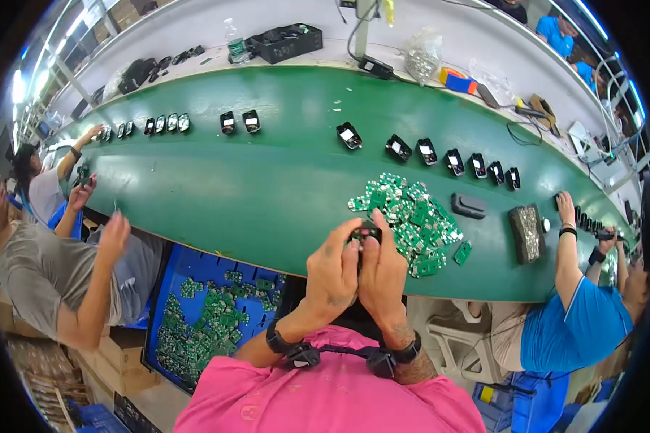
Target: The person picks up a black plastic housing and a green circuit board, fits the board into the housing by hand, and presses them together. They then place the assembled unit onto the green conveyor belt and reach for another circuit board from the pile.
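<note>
Along the near edge of the long green table, the work seemed open to a slip; the top looked smooth, so a thing let go there might have skidded, I judged, or gone over the edge; below it, to the person's left, sat a blue bin with loose circuit boards in it, where a dropped piece could have been hard to find; nearer, the heap of green boards lay just beyond the fingers, and a careless knuckle could have scattered it or scratched a board; a row of open black cases stood farther back, past the heap, too far off to be knocked by a small movement.

Both hands met at the heap's near side; the left hand and the right hand were closed in a pinch, thumbs side by side, around one small dark casing; it sat between their fingertips, touched from both sides, above the table's near part, though whether it rested on anything I could not tell; uneven thumb pressure might have tilted it, or pinched the bit of red showing within, too small to make out.
</note>
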Tool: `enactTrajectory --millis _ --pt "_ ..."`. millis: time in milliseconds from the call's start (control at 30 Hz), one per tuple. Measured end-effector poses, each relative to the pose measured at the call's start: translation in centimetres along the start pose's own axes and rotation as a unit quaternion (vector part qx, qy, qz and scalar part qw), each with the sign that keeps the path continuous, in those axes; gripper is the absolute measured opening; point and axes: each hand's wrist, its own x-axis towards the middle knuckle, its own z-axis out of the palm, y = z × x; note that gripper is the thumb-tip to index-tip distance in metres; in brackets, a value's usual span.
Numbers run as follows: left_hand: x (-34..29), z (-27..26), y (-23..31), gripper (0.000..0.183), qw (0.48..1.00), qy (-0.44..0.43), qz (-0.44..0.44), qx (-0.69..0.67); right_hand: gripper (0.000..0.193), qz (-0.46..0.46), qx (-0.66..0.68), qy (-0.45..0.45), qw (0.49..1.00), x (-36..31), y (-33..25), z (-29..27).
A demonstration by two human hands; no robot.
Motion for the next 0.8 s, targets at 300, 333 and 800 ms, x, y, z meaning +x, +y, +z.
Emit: enactTrajectory --millis 300,333,800 --pt "2.2 1.2 -5.3 0.024 1.000 0.002 -0.030 0.003 0.034 0.032 -0.007 -0.040 0.999 2.5 4.3 3.4" --pt "3.1 0.9 -5.5 0.024 0.999 -0.001 -0.035 0.002 0.034 0.036 -0.010 -0.042 0.998 3.0 5.2 3.7" --pt "9.3 -1.8 -8.6 0.035 0.862 -0.175 -0.386 -0.277 0.023 0.431 0.414 -0.216 0.772 7.8 4.6 4.0"
